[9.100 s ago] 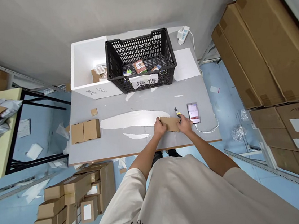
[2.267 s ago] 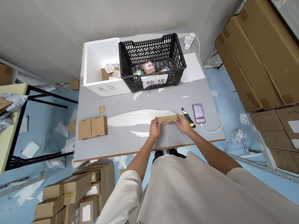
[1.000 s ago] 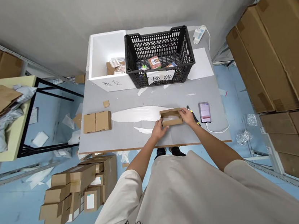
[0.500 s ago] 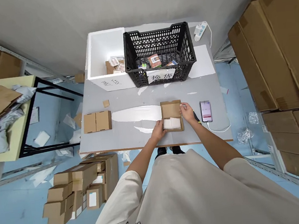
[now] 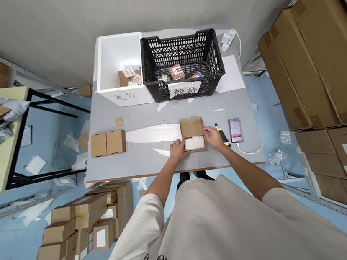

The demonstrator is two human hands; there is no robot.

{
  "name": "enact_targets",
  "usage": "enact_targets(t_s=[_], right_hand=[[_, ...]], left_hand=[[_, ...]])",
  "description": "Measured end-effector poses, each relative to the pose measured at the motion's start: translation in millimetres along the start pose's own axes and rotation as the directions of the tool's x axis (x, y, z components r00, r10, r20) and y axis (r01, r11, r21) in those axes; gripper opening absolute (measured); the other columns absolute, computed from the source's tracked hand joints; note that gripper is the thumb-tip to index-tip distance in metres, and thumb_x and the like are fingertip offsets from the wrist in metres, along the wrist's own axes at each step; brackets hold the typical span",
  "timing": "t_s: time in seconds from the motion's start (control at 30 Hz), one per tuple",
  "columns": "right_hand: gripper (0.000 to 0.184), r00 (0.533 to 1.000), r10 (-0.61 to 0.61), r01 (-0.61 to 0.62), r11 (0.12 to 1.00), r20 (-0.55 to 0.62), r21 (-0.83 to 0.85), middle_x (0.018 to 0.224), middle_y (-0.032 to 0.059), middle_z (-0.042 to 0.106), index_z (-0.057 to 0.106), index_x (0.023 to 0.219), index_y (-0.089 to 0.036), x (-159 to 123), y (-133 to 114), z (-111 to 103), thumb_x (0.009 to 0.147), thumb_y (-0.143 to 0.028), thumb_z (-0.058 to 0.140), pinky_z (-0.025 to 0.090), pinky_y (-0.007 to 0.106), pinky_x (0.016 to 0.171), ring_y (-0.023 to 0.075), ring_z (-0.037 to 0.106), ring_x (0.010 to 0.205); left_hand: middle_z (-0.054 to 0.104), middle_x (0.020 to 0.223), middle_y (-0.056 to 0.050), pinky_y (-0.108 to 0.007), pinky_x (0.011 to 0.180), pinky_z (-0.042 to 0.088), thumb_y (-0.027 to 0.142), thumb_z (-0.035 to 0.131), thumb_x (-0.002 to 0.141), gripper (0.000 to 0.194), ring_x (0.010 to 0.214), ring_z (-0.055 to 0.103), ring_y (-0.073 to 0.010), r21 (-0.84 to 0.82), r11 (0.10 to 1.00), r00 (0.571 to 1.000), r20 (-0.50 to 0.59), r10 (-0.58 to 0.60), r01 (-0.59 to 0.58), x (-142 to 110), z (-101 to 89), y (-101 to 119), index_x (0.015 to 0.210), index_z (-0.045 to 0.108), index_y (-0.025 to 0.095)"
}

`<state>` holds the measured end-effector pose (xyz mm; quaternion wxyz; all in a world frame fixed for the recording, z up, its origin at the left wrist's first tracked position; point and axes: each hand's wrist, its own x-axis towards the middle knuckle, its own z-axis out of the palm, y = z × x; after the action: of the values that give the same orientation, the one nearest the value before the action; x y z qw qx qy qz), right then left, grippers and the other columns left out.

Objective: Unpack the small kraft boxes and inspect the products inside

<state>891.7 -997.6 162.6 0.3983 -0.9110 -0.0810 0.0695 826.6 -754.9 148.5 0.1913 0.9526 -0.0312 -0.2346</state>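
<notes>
A small brown cardboard box (image 5: 191, 127) lies on the grey table, its lid raised at the far side. Inside are two white wrapped packs (image 5: 194, 143), side by side; what they contain is hidden. My left hand (image 5: 178, 149) grips the box's left wall, thumb at the near corner. At the right side, my right hand (image 5: 213, 137) pinches the box's edge near the lid fold. A black and yellow utility knife (image 5: 223, 135) lies just right of my right hand, and beyond it a phone (image 5: 235, 130) is plugged into a white cable.
Behind stand a white foam box (image 5: 134, 94) with small packs and a black plastic crate (image 5: 180, 55) holding several packets. Two closed cardboard boxes (image 5: 115, 141) and a small brown piece (image 5: 118, 121) lie left. Cartons (image 5: 85, 212) stand on the floor; large cartons (image 5: 324, 44) rise at right.
The lid has tilted, its front flap now showing. My right hand has moved lower along the box's right side, and the knife has come into fuller view. The head view has shifted slightly.
</notes>
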Motion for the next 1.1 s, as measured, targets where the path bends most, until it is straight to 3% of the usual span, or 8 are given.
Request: enact_targets(t_s=[0.13,0.3,0.37,0.5,0.7,0.93,1.0,1.1], right_hand=[[0.035,0.952,-0.182,0.247,0.931,0.246,-0.267,0.118,0.0118,0.065,0.067,0.117,-0.019,-9,-17,17,0.09,-0.015,0.046,0.042,0.041,0.096,0.0279,0.054,0.111],[0.049,0.751,-0.344,0.592,0.727,0.563,-0.347,0.143,0.0117,0.053,0.061,0.128,-0.02,-6,-31,49,0.083,-0.004,0.05,0.034,0.044,0.1,0.0301,0.046,0.123],[0.049,0.72,-0.355,0.638,0.677,0.596,-0.367,0.143,0.0118,0.053,0.061,0.128,-0.02,-2,-35,59,0.084,-0.003,0.049,0.032,0.046,0.101,0.0309,0.044,0.126],[0.039,0.73,-0.34,0.631,0.667,0.593,-0.396,0.132,0.0123,0.059,0.065,0.12,-0.021,3,-39,69,0.088,-0.005,0.05,0.03,0.047,0.102,0.0311,0.045,0.125],[0.034,0.714,-0.343,0.658,0.625,0.61,-0.42,0.116,0.0133,0.064,0.07,0.111,-0.021,2,-45,67,0.093,-0.009,0.043,0.03,0.048,0.102,0.0302,0.047,0.115],[0.032,0.725,-0.362,0.636,0.679,0.585,-0.367,0.115,0.0154,0.062,0.073,0.104,-0.019,7,-57,35,0.093,-0.013,0.044,0.03,0.048,0.101,0.0318,0.046,0.114],[0.029,0.766,-0.349,0.582,0.732,0.539,-0.353,0.115,0.0149,0.063,0.071,0.107,-0.019,5,-53,19,0.094,-0.017,0.045,0.031,0.047,0.1,0.0314,0.046,0.114],[0.028,0.916,-0.23,0.326,0.903,0.329,-0.278,0.113,0.0125,0.066,0.068,0.115,-0.02,-4,-39,-3,0.093,-0.032,0.054,0.036,0.046,0.098,0.0305,0.05,0.112]], left_hand=[[0.046,0.137,-0.019,-0.054,0.111,0.029,0.047,0.076,0.073,0.097,0.133,0.038,-0.0401,0.007,1.0,0.999,-0.034,-0.022,0.022,-2,-10.5,-11,0.154,0.027,0.025],[0.035,0.152,-0.019,-0.059,0.117,0.017,0.046,0.081,0.069,0.099,0.142,0.026,-0.0426,0.039,0.999,0.996,-0.093,0.012,-0.008,-2,-21.6,-22,0.153,0.032,0.025],[0.024,0.16,-0.018,-0.062,0.12,0.007,0.043,0.081,0.069,0.099,0.149,0.014,-0.0432,0.071,0.996,0.989,-0.133,0.068,-0.059,-4,-24.0,-23,0.153,0.033,0.023],[0.014,0.166,-0.014,-0.063,0.121,-0.005,0.037,0.077,0.073,0.099,0.153,-0.003,-0.0404,0.105,0.979,0.971,-0.15,0.188,-0.174,-7,-26.2,-22,0.157,0.027,0.02],[0.026,0.162,-0.015,-0.069,0.118,-0.009,0.036,0.077,0.073,0.097,0.153,0.0,-0.041,0.068,0.977,0.971,-0.115,0.209,-0.203,-3,-26.5,-23,0.156,0.029,0.022],[0.029,0.161,-0.014,-0.07,0.116,-0.012,0.04,0.078,0.071,0.095,0.153,0.002,-0.041,0.181,0.971,0.983,-0.071,0.171,-0.156,1,-28.3,-21,0.154,0.033,0.027],[0.03,0.16,-0.014,-0.069,0.116,-0.013,0.04,0.078,0.071,0.095,0.153,0.002,-0.0408,0.207,0.966,0.983,-0.067,0.169,-0.152,1,-29.0,-20,0.154,0.033,0.026],[0.029,0.16,-0.016,-0.069,0.116,-0.014,0.039,0.078,0.07,0.096,0.153,0.003,-0.0409,0.204,0.967,0.983,-0.065,0.17,-0.153,1,-29.7,-20,0.154,0.033,0.025]])
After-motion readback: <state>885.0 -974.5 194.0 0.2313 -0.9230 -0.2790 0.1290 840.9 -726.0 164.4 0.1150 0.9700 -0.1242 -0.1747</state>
